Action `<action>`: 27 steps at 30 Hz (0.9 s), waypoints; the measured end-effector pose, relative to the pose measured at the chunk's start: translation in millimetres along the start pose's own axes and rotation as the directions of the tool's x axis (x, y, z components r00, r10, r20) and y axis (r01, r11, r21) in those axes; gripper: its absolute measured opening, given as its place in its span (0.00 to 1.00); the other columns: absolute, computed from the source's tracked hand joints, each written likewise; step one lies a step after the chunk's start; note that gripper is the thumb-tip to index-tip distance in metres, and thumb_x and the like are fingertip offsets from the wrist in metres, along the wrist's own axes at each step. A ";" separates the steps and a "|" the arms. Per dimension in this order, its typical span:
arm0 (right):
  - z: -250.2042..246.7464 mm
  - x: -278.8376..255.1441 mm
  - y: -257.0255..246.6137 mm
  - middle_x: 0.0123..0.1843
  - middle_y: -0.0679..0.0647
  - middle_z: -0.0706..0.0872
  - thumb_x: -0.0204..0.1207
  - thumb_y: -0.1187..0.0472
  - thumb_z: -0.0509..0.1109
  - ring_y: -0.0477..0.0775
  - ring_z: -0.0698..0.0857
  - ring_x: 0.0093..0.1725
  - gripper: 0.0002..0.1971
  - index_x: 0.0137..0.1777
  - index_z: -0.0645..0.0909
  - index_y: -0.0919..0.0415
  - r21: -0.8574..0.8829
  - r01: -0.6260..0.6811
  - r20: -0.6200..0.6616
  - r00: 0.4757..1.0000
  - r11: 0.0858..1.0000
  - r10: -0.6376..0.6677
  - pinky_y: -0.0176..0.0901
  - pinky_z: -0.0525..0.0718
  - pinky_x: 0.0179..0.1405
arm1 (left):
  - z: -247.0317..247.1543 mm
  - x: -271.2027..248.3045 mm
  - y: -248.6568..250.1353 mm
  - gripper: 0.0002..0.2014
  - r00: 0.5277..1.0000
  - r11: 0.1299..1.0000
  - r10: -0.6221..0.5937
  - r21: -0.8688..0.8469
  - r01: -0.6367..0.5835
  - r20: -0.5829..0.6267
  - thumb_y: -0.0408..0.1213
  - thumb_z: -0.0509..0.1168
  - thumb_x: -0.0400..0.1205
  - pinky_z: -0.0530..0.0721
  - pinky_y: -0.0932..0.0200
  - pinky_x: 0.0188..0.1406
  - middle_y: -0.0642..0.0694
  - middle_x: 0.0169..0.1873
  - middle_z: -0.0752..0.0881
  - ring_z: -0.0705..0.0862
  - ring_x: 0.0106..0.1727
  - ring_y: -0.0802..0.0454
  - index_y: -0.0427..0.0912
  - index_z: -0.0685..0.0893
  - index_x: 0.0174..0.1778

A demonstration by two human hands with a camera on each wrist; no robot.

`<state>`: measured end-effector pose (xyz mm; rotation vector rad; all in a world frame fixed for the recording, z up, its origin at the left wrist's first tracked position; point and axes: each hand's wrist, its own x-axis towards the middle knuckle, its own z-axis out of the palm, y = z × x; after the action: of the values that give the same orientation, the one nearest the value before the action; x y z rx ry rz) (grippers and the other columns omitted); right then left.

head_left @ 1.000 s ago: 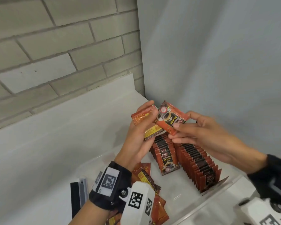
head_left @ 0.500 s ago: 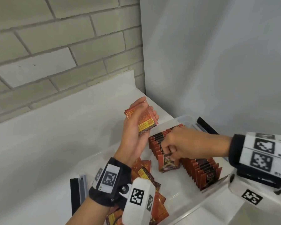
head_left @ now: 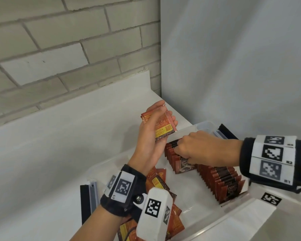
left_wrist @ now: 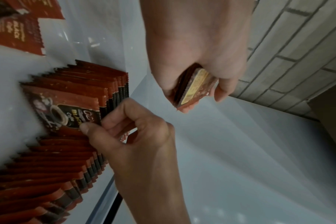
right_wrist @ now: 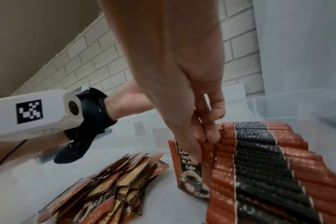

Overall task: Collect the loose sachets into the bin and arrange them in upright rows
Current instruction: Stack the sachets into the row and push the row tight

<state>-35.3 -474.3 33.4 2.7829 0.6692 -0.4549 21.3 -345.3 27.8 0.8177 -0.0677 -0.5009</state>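
Observation:
My left hand (head_left: pixel 163 119) is raised above the clear plastic bin (head_left: pixel 224 221) and grips a small stack of red-brown coffee sachets (head_left: pixel 163 129) between thumb and fingers, also seen as the stack (left_wrist: pixel 194 87). My right hand (head_left: pixel 179 153) reaches down into the bin and pinches one sachet (head_left: pixel 184 166) at the front of the left upright row (head_left: pixel 170 152). The wrist view shows the thumb and fingers of the right hand (right_wrist: pixel 201 144) on that sachet's (right_wrist: pixel 192 174) top edge. A second upright row (head_left: pixel 222 181) stands to the right. Loose sachets (head_left: pixel 163 185) lie in a pile under my left wrist.
The bin sits on a white counter (head_left: pixel 59 153) in a corner, with a brick wall (head_left: pixel 59 49) behind and a grey wall (head_left: pixel 233 66) at the right. Black-and-grey latches (head_left: pixel 87 202) sit on the bin's ends. Bare bin floor (head_left: pixel 189 188) lies between the pile and the rows.
My right hand took one sachet from the stack held up by my left hand and carried it down to the front of the left row. The left hand stayed raised.

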 end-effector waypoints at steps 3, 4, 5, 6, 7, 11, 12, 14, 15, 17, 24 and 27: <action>1.7 1.4 1.6 0.49 0.56 0.82 0.79 0.61 0.68 0.53 0.81 0.43 0.07 0.44 0.71 0.56 0.029 0.028 0.000 1.000 0.999 -0.028 0.42 0.73 0.35 | 1.2 0.0 0.0 0.08 1.000 1.000 -0.004 -0.005 0.005 0.015 0.32 0.65 0.81 0.85 0.54 0.51 0.42 0.39 0.86 0.86 0.42 0.49 0.42 0.86 0.53; 2.1 2.1 2.6 0.48 0.55 0.81 0.79 0.60 0.69 0.53 0.81 0.43 0.10 0.43 0.68 0.55 0.029 0.027 0.007 1.000 0.999 -0.027 0.42 0.71 0.33 | 1.5 0.0 -0.1 0.08 1.000 1.000 -0.007 -0.006 0.007 0.019 0.32 0.65 0.80 0.85 0.54 0.50 0.42 0.38 0.86 0.86 0.41 0.49 0.42 0.86 0.53; 1.9 2.9 3.4 0.46 0.54 0.78 0.79 0.60 0.69 0.53 0.79 0.42 0.12 0.43 0.66 0.54 0.033 0.023 0.012 1.000 0.999 -0.024 0.41 0.68 0.31 | 1.7 0.0 -0.2 0.08 1.000 1.000 -0.010 -0.004 0.010 0.023 0.32 0.65 0.81 0.85 0.54 0.50 0.42 0.38 0.85 0.85 0.41 0.48 0.42 0.85 0.53; 1.6 3.5 4.0 0.44 0.52 0.75 0.78 0.59 0.70 0.52 0.77 0.42 0.13 0.43 0.65 0.54 0.034 0.018 0.019 1.000 0.999 -0.019 0.39 0.65 0.29 | 1.6 0.2 -0.5 0.08 1.000 1.000 -0.012 -0.003 0.012 0.027 0.32 0.64 0.81 0.85 0.54 0.49 0.42 0.38 0.85 0.85 0.41 0.48 0.42 0.85 0.54; 1.4 4.0 4.5 0.43 0.51 0.72 0.77 0.58 0.71 0.52 0.75 0.41 0.14 0.42 0.65 0.55 0.034 0.013 0.024 1.000 0.999 -0.014 0.39 0.61 0.26 | 1.3 0.1 -0.7 0.08 0.999 1.000 -0.013 -0.001 0.013 0.031 0.32 0.64 0.81 0.85 0.55 0.49 0.42 0.39 0.85 0.85 0.42 0.48 0.42 0.85 0.54; 0.3 3.7 6.7 0.43 0.51 0.71 0.77 0.57 0.71 0.52 0.73 0.40 0.19 0.36 0.62 0.56 0.036 -0.001 0.031 1.000 0.999 0.000 0.40 0.62 0.26 | -1.0 0.2 -2.7 0.11 0.998 0.999 -0.010 0.031 0.008 0.054 0.29 0.61 0.82 0.86 0.55 0.49 0.41 0.42 0.85 0.85 0.44 0.48 0.42 0.85 0.56; -0.4 3.5 7.2 0.43 0.51 0.70 0.77 0.57 0.72 0.52 0.73 0.40 0.20 0.34 0.61 0.55 0.042 -0.008 0.038 0.999 0.999 0.006 0.40 0.62 0.26 | -1.7 0.2 -3.2 0.12 0.998 0.999 -0.010 0.044 0.007 0.062 0.28 0.59 0.83 0.86 0.55 0.48 0.41 0.43 0.85 0.86 0.44 0.48 0.42 0.85 0.56; -2.1 2.9 8.2 0.43 0.50 0.71 0.77 0.57 0.72 0.51 0.73 0.40 0.18 0.36 0.63 0.55 0.069 -0.027 0.041 0.999 0.997 0.025 0.42 0.65 0.29 | -1.9 -0.4 -3.6 0.14 0.997 0.998 -0.015 0.070 0.010 0.073 0.26 0.57 0.83 0.86 0.55 0.48 0.41 0.44 0.84 0.86 0.45 0.48 0.42 0.85 0.56; -3.0 2.3 8.7 0.43 0.50 0.71 0.76 0.58 0.72 0.51 0.74 0.41 0.16 0.38 0.66 0.55 0.088 -0.037 0.038 0.999 0.995 0.034 0.41 0.65 0.30 | -1.8 -0.8 -3.4 0.15 0.997 0.997 -0.015 0.082 0.009 0.078 0.25 0.57 0.82 0.86 0.55 0.48 0.41 0.44 0.84 0.86 0.44 0.49 0.42 0.85 0.56; -3.7 0.7 10.6 0.42 0.48 0.72 0.76 0.58 0.73 0.51 0.75 0.41 0.13 0.41 0.69 0.56 0.121 -0.043 0.021 0.999 0.992 0.041 0.38 0.62 0.27 | -1.3 -1.4 -3.2 0.15 0.996 0.994 -0.012 0.105 0.002 0.090 0.25 0.57 0.82 0.86 0.56 0.48 0.41 0.46 0.83 0.87 0.44 0.50 0.42 0.86 0.56; -10.3 -12.2 21.8 0.42 0.44 0.79 0.71 0.55 0.77 0.48 0.80 0.42 0.09 0.42 0.77 0.51 0.336 -0.126 -0.013 0.990 0.933 0.138 0.40 0.77 0.39 | -0.3 -1.6 -3.9 0.17 0.994 0.986 -0.026 0.168 0.008 0.108 0.24 0.60 0.80 0.85 0.59 0.40 0.42 0.49 0.84 0.86 0.44 0.51 0.44 0.85 0.59; -22.5 -29.7 33.5 0.43 0.43 0.87 0.66 0.48 0.80 0.45 0.85 0.42 0.15 0.48 0.82 0.50 0.628 -0.228 0.064 0.968 0.744 0.243 0.41 0.84 0.46 | 0.0 -1.4 -3.2 0.17 0.991 0.983 -0.037 0.182 0.012 0.132 0.23 0.62 0.79 0.85 0.59 0.40 0.47 0.46 0.88 0.87 0.42 0.55 0.47 0.86 0.57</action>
<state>-39.1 -508.3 70.0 3.4463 0.1539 -0.7046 18.8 -346.5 25.7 0.9622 -0.2310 -0.5789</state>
